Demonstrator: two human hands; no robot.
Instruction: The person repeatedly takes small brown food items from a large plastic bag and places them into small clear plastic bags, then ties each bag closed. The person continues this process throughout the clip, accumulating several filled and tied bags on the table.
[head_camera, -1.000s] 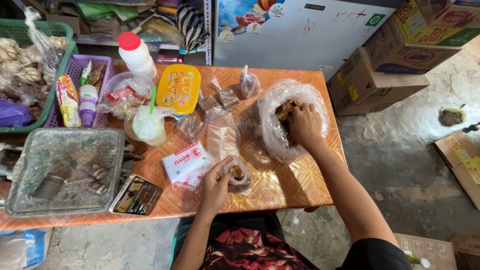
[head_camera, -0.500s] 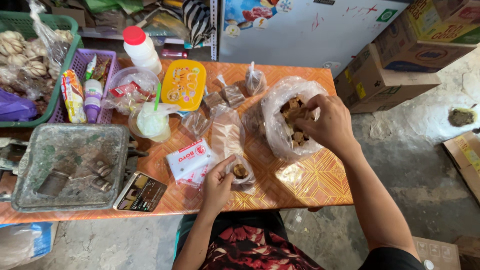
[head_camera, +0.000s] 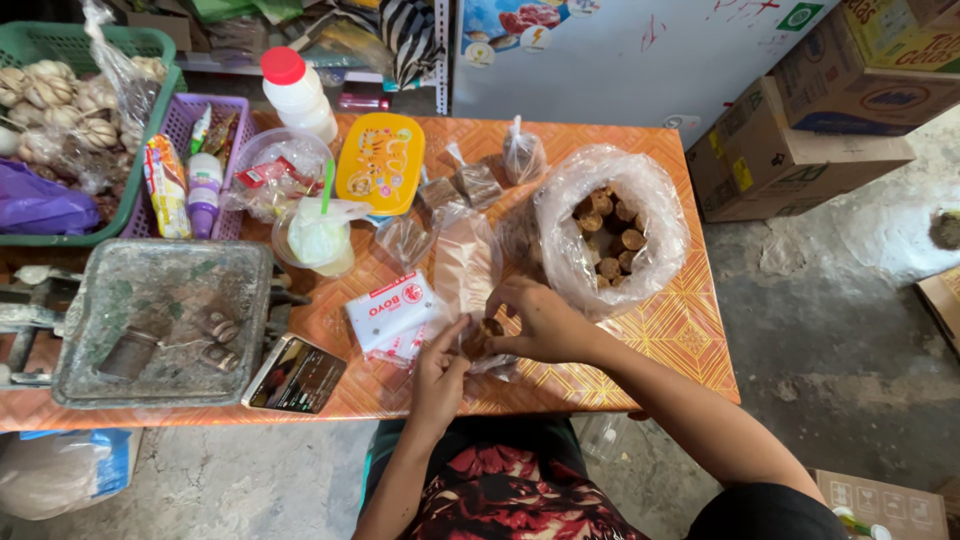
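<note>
My left hand (head_camera: 440, 372) pinches the mouth of a small clear plastic bag (head_camera: 488, 345) at the near edge of the orange table (head_camera: 680, 340). My right hand (head_camera: 535, 318) is over that same bag, its fingers closed on a brown round piece at the bag's opening. A big clear bag of brown round pieces (head_camera: 612, 228) stands just behind, to the right, with its top open. A few small filled and tied bags (head_camera: 475, 183) lie behind it.
A white packet (head_camera: 392, 311), a stack of clear bags (head_camera: 462, 262), a phone (head_camera: 297, 375), a grey metal scale tray (head_camera: 160, 320), a cup with a green straw (head_camera: 315, 238), a yellow lidded box (head_camera: 380, 163), baskets (head_camera: 190, 130) and cardboard boxes (head_camera: 790, 140) surround the hands.
My right hand left the big bag with a brown piece and came down left to the small bag in my left hand. The camera shifted slightly.
</note>
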